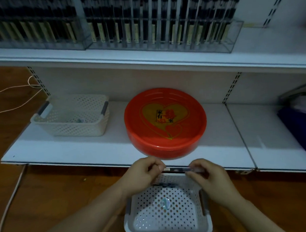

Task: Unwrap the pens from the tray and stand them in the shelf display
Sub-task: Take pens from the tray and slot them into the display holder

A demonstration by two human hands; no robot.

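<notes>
There are two hands, the left hand [142,176] and the right hand [209,178], and between them one pen [177,170]. I count two white perforated baskets, one basket on the lower shelf [70,117] and one basket under the hands [167,210], plus one round red tray [165,122]. Two clear display racks stand on the upper shelf, a left rack [34,29] and a right rack [159,29], holding more dark pens than can be counted through the blur.

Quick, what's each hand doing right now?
Left hand: pinching one end of the pen.
Right hand: pinching the pen's other end.
</notes>
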